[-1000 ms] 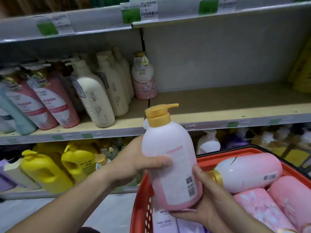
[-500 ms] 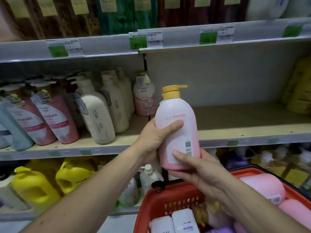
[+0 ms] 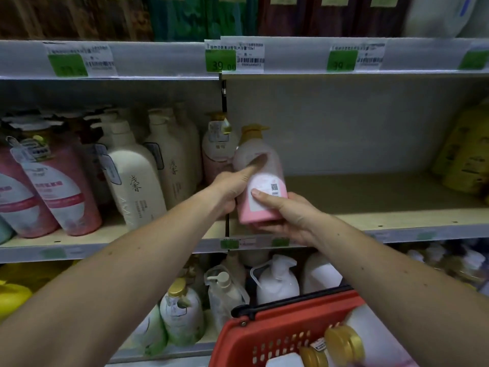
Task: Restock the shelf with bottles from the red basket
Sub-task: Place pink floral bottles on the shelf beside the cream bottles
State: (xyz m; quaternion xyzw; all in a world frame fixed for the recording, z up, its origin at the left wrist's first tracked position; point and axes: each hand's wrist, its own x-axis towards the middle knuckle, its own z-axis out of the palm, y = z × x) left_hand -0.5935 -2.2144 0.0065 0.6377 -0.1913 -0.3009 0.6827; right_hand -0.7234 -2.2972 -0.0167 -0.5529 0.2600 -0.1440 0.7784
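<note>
both hands, the left hand (image 3: pixel 232 186) and the right hand (image 3: pixel 284 215), were wrapped around the pink bottle (image 3: pixel 260 176) just above the shelf (image 3: pixel 370 205) edge, so it was best put down slowly, standing straight, beside the other pink bottle (image 3: pixel 215 152).

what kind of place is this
Most likely a shop aisle selling toiletries. The shelf edge carries a green price tag with a barcode, rows of pump bottles fill the shelves, and a red basket holds more stock.

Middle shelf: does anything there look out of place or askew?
Nothing spilled or damaged. The right section of the middle shelf is largely bare, and both hands hold the pink bottle, tilted, over its front edge.
</note>
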